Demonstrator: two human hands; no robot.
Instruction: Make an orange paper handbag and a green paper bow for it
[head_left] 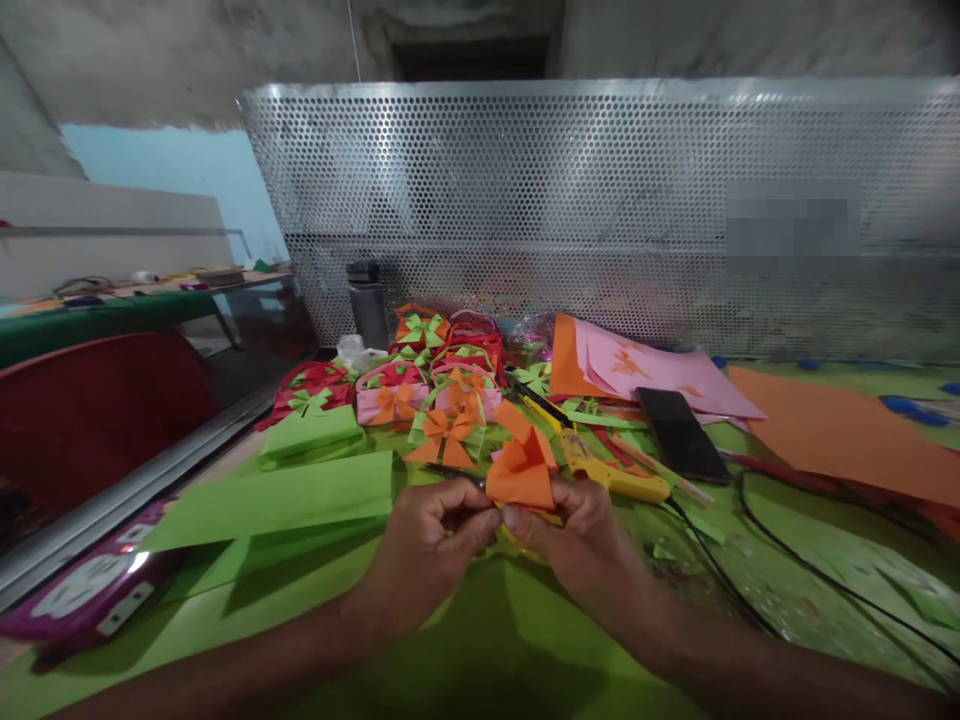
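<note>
Both my hands meet at the middle of the table over green paper. My left hand [431, 545] and my right hand [570, 535] are closed, pinching the lower edge of a folded orange paper piece [521, 470] that stands up between the fingertips. Something yellow shows just under my right fingers; I cannot make it out. A dark thin tool lies just behind my left fingers.
Green paper sheets [277, 500] lie at left. Several paper baskets with bows [420, 385] stand behind. A yellow glue gun [611, 478], a black phone [679, 432], black cables [787, 560], pink and orange sheets [825, 430], a grey bottle [367, 300] and a perforated metal panel [600, 200] surround them.
</note>
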